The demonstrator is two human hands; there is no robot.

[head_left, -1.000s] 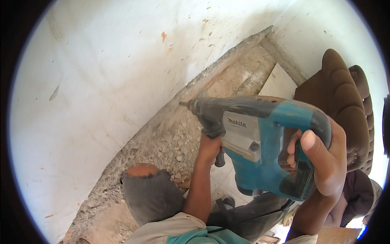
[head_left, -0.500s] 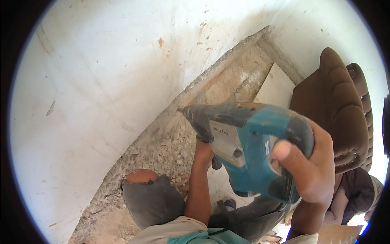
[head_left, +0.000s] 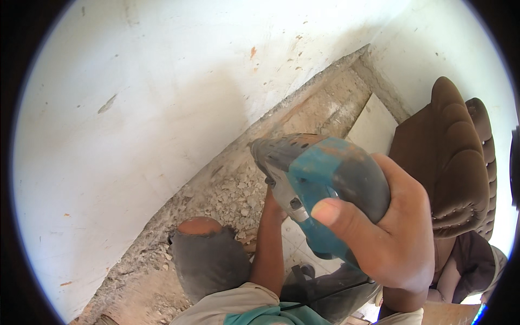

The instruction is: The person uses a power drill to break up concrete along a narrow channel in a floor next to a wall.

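A teal and black demolition hammer [head_left: 317,162], dusty on top, is held with its nose pointing away toward the foot of the white wall. My right hand [head_left: 398,227] is closed round its rear handle, thumb lying along the inner side. My left hand [head_left: 278,210] is low by the front of the body at the side handle; the tool hides most of its fingers. The bit cannot be made out. Below the nose lies broken rubble [head_left: 235,197] along the wall's base. My bent knee [head_left: 208,260], in torn dark trousers, is beside my left forearm.
The white wall [head_left: 135,135] rises on the left and meets another at the far corner. A pale tile slab [head_left: 374,125] leans beside a brown tufted sofa [head_left: 460,162] on the right. Another person [head_left: 466,265] sits at lower right. A dark cord [head_left: 327,292] trails below the tool.
The hammer's rear end and my right hand have swung left, so the tool now points more directly away from me. The whole view has shifted slightly.
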